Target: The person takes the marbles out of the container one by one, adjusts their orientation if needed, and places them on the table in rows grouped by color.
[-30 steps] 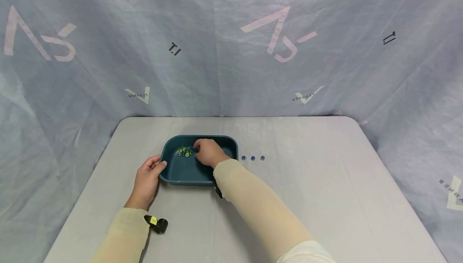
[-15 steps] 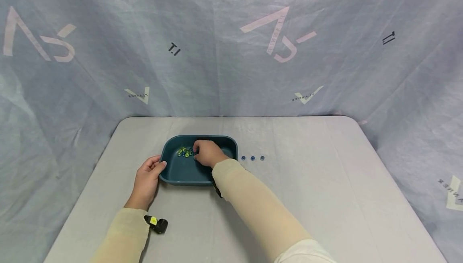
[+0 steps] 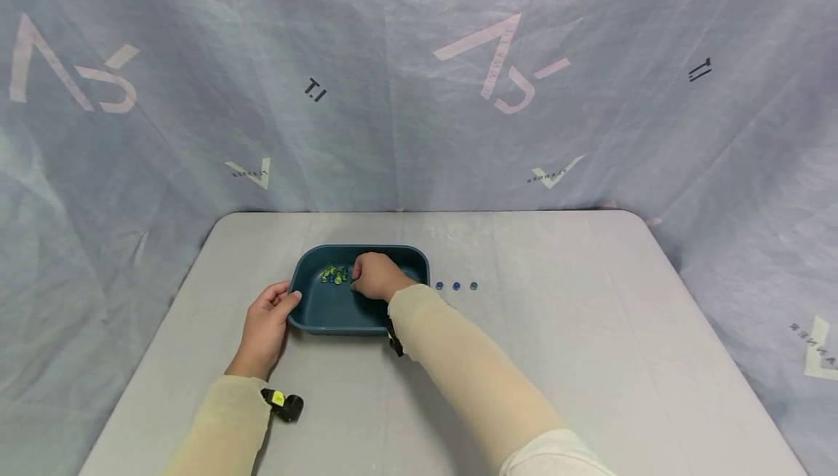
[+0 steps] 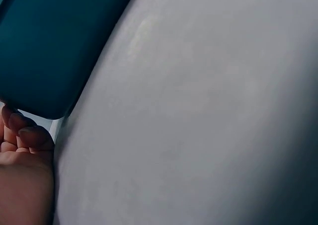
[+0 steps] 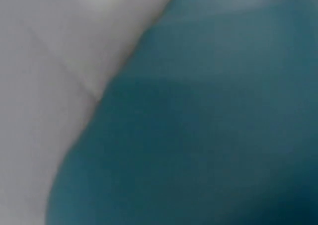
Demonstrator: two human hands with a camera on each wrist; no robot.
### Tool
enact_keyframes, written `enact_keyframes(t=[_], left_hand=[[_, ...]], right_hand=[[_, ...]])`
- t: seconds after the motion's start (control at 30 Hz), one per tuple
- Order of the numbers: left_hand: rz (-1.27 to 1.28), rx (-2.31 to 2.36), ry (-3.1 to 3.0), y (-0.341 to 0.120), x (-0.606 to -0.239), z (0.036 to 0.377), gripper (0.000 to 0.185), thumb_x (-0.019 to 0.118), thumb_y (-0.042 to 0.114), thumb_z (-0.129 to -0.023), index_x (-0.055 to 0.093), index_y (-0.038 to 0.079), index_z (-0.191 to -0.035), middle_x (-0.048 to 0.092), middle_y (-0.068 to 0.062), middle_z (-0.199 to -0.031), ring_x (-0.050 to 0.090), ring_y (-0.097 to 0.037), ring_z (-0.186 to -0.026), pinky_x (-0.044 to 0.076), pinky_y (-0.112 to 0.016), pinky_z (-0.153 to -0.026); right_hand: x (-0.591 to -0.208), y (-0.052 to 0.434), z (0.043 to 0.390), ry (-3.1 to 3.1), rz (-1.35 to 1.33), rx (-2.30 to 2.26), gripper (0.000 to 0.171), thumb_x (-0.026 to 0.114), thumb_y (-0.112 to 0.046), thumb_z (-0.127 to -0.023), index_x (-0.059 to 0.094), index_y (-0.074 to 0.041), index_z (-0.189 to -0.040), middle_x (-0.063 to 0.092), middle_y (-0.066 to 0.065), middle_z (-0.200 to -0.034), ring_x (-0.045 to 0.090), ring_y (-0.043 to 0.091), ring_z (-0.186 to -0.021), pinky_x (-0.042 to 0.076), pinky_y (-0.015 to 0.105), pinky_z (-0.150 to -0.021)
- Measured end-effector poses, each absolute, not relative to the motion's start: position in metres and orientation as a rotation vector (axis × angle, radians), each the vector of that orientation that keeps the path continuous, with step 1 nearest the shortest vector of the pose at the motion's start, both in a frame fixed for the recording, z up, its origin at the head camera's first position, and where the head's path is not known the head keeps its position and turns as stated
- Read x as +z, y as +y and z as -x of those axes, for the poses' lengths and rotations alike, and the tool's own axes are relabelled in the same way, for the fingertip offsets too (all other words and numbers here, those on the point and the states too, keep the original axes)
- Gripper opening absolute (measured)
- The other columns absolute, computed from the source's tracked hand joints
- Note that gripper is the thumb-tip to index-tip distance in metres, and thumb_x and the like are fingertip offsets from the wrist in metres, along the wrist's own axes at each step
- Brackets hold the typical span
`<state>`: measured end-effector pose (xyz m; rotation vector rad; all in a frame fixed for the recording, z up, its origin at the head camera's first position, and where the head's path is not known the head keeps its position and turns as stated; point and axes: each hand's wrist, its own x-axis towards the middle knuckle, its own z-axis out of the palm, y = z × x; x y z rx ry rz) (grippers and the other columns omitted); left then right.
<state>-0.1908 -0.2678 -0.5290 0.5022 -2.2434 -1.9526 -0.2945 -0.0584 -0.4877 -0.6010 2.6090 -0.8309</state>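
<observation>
The right grip reaches inside the tray, its fingers curled in toward the thumb with little gap showing; the fingertips are partly hidden, so I cannot tell whether they pinch a bead. Just left of that grip, on the tray's floor, lies a loose cluster of green and blue beads. They look like glass: probably hard, light and slippery, prone to skid out from under a careless press, so each is best taken across its sides with 2 fingertips. Farther left, the left grip pinches the tray's left end, thumb over the rim and fingers outside the wall. The tray itself looks like stiff, light plastic, apt to slide if nudged, and its rim is the sensible place to hold. Right of the right grip, just past the tray's wall, 3 blue beads sit apart in a row on the pale surface. Beyond both grips, behind the surface, hangs a grey-blue sheet with printed marks
</observation>
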Motion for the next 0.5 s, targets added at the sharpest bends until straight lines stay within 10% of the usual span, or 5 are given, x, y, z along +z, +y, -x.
enact_keyframes(t=[0.5], left_hand=[[-0.514, -1.947, -2.247, -0.267, -0.527, 0.190, 0.041, 0.064, 0.025, -0.104, 0.059, 0.001, -0.136, 0.063, -0.011, -0.113, 0.057, -0.013, -0.097, 0.049, -0.018, -0.081]], right_hand=[[-0.464, -0.039, 0.284, 2.546, 0.589, -1.065, 0.005, 0.073, -0.015, -0.097, 0.069, -0.014, -0.099, 0.065, -0.004, -0.092, 0.061, 0.013, -0.079, 0.052, 0.031, -0.076]])
